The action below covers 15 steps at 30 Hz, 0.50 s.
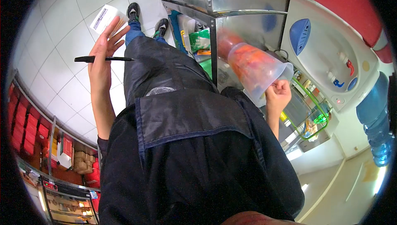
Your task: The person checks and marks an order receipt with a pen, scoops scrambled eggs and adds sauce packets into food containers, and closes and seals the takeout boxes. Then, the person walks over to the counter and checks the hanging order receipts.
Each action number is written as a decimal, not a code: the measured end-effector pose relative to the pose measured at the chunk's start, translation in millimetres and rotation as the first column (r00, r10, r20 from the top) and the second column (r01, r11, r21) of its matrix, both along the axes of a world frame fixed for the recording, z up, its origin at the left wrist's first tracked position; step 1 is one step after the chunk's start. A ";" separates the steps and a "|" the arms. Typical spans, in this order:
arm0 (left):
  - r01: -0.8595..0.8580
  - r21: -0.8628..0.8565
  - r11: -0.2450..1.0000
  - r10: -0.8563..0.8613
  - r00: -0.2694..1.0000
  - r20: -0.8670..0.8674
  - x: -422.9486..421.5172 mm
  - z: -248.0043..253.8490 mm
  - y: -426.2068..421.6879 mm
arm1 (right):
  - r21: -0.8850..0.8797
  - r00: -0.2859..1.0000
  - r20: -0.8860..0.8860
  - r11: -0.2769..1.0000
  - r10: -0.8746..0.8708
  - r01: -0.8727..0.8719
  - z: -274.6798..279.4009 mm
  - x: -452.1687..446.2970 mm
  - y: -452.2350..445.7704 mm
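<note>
My left hand is raised at the left, its fingers stretched out, with a black pen lying across it, held near the base of the fingers. By its fingertips is a small white printed card or box; whether the fingers grip it is hard to tell. My right hand is closed on the rim of a translucent plastic pitcher. The pitcher is tilted, its mouth toward the lower right, and shows red-orange colour through its wall. It is close to the steel side of a metal unit.
At the right stands a white water dispenser with red and blue taps, beside a large blue bottle. Shelves with red boxes line the left. A metal-framed shelf stands near my feet on the tiled floor.
</note>
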<state>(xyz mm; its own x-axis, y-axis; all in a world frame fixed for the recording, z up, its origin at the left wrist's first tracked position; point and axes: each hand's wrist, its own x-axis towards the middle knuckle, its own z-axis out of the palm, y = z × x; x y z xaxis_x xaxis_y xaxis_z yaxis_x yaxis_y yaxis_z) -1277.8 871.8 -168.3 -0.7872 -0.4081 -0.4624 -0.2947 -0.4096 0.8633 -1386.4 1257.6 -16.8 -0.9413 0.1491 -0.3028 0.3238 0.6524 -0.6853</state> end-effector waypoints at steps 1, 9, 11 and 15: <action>0.008 -0.003 1.000 -0.008 1.000 0.004 -0.3 1.7 0.5 | -0.048 0.999 0.022 0.998 -0.049 0.050 -1.7 1.3 -0.1; 0.068 -0.022 0.997 -0.067 0.998 0.019 0.9 6.0 -10.1 | 0.172 0.995 -0.080 0.984 0.057 -0.042 -4.6 1.6 -8.0; 0.085 -0.019 0.996 -0.085 0.996 0.026 0.9 4.6 -10.0 | 0.097 0.998 -0.054 0.995 0.014 -0.009 -9.7 9.6 1.6; 0.011 -0.030 1.000 -0.011 1.000 -0.012 -6.2 9.8 -4.6 | 0.079 0.996 -0.071 0.996 -0.045 0.051 -1.8 9.8 -6.6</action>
<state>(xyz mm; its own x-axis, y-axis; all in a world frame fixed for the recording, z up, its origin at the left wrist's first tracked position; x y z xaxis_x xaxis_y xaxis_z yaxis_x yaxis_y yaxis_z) -1284.1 867.2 -158.5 -0.7971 -0.4130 -0.4405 -0.2883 -0.3806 0.8786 -1376.6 1251.0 -18.6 -0.9506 0.2160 -0.2229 0.3101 0.6912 -0.6528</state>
